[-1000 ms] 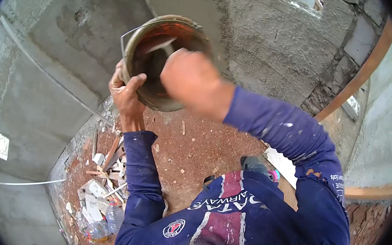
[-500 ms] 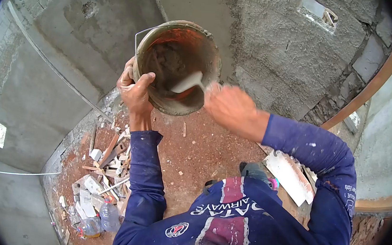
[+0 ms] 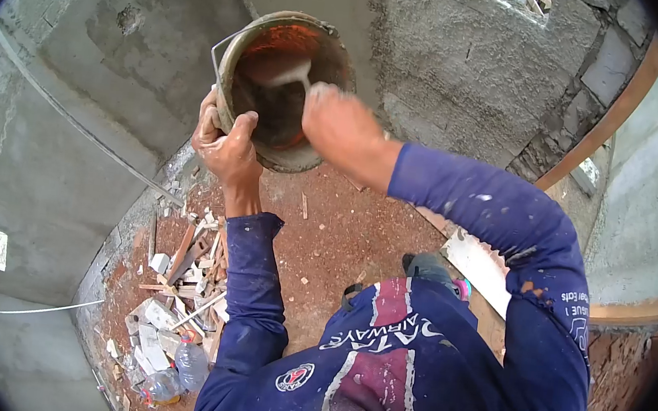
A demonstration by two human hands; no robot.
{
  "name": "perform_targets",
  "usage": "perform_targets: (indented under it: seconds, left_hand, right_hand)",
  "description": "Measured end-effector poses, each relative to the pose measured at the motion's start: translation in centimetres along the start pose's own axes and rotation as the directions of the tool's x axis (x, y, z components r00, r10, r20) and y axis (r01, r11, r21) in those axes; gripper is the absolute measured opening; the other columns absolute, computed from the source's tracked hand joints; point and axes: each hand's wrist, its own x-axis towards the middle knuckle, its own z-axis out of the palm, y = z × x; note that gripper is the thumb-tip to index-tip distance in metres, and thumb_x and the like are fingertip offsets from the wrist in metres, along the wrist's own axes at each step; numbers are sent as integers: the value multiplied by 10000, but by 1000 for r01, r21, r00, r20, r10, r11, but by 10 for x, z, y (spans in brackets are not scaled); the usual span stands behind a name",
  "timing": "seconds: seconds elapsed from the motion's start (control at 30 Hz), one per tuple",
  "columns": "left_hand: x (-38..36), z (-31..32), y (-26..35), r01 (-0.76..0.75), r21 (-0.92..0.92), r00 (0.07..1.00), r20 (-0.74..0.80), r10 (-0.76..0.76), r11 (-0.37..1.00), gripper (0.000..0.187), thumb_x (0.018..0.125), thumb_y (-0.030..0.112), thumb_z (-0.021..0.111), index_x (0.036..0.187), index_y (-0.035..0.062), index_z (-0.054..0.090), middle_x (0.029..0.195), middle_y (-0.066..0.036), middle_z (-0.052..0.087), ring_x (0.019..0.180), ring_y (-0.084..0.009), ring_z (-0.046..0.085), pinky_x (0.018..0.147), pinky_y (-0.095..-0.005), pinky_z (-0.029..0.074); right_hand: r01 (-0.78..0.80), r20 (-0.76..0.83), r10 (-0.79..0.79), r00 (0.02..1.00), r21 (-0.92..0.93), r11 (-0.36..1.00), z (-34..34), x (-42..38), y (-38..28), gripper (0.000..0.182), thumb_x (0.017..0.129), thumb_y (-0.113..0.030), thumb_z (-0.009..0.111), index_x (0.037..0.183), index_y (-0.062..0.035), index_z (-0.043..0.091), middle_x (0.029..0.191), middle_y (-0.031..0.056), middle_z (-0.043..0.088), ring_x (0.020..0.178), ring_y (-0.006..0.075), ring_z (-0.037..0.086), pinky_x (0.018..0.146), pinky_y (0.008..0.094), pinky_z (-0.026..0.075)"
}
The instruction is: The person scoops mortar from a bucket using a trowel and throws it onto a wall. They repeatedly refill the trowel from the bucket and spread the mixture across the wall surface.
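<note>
Bucket: we hold a mortar-caked bucket (image 3: 258, 54) raised in front of us, mouth tilted our way, orange inside where the wall is bare; its wire bail (image 3: 219, 48) hangs off the left side.
Left hand: left hand (image 3: 227, 145) grips the lower left rim, thumb hooked over the lip, fingers clenched around the outside wall.
Right hand: right hand (image 3: 342, 129) sits at the right rim, fist closed on the handle of a trowel (image 3: 288, 74); the handle itself is hidden inside the fist.
Trowel: pale blade reaches into the bucket, over dark wet mortar (image 3: 279, 112) (blade is motion-blurred, so we cannot tell whether it touches the mortar).
In the way: the right hand and blue sleeve (image 3: 473, 205) cover the bucket's right rim and the floor behind it; our own torso fills the lower right of the view.
Walls: rough grey rendered wall (image 3: 456, 66) behind the bucket, smoother grey wall to the left with a thin pale line running along it.
Floor: reddish dirt floor (image 3: 341, 239) well below the bucket.
Debris: heap of broken tile and wood scraps (image 3: 176, 286) by the left wall, with clear plastic bottles (image 3: 186, 363) at its near end.
Other: a white board (image 3: 478, 271) lies just beside our right side; a curved brown pipe (image 3: 606, 122) runs along the right wall.
</note>
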Motion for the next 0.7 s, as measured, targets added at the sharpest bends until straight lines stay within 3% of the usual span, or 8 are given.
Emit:
perform_targets:
  seconds: [0.07,0.13,0.27,0.4,0.47,0.5,0.63,0.7]
  left_hand:
    - [6,-5,3,-40,-46,999,22,41,998,303,681,-103,618,980,-91,663,1098,-83,642,901,-127,610,838,-253,472]
    - [6,-18,4,13,-106,999,31,-9,994,440,722,-124,581,1159,-84,607,1077,-80,655,949,-150,631,872,-285,506]
    - [-1,-23,-2,-47,102,994,101,37,994,443,724,-124,579,1165,-82,598,1060,-79,658,984,-166,639,902,-301,507]
    - [4,-20,10,-39,-42,999,34,40,998,423,711,-126,601,1132,-86,613,1068,-76,650,908,-132,617,840,-266,496]
    - [0,-24,6,-49,27,997,53,47,998,353,702,-122,612,1053,-92,643,1115,-83,634,912,-131,603,833,-264,482]
    - [-3,-23,8,-71,115,995,71,63,991,317,700,-120,615,1013,-94,653,1131,-88,630,921,-138,609,848,-270,480]
    - [1,-18,12,-144,145,989,61,136,979,187,687,-117,620,869,-94,655,1144,-95,628,917,-137,603,841,-260,464]
    - [-5,-14,14,-116,124,993,33,113,985,165,674,-107,623,838,-89,634,1138,-98,633,916,-141,596,840,-259,451]
  right_hand:
    - [245,127,-237,963,-51,968,25,-22,-10,146,819,-53,559,885,71,603,876,193,631,823,280,689,628,351,581]
    - [172,86,-175,981,33,984,15,-27,-6,139,811,-48,562,877,67,602,874,187,624,804,270,679,630,348,580]
    - [59,-1,-59,998,73,996,16,-9,3,199,813,-35,559,937,111,613,869,194,621,812,283,674,660,368,579]
    - [193,55,-197,979,58,979,19,-31,0,132,805,-29,609,836,98,623,829,192,635,766,269,677,576,340,574]
    - [182,19,-184,983,97,979,-7,-18,6,222,830,-51,563,955,129,597,843,207,623,806,301,677,641,379,578]
    - [24,-7,-23,1000,130,991,0,-3,3,223,832,-60,564,950,124,606,859,225,621,825,322,672,649,389,582]
    - [137,176,-152,973,92,986,31,-33,0,165,821,-55,571,905,84,600,879,228,614,827,312,667,643,379,583]
    - [110,114,-117,987,68,992,20,-21,6,161,817,-44,568,893,92,604,884,227,618,826,319,671,645,377,581]
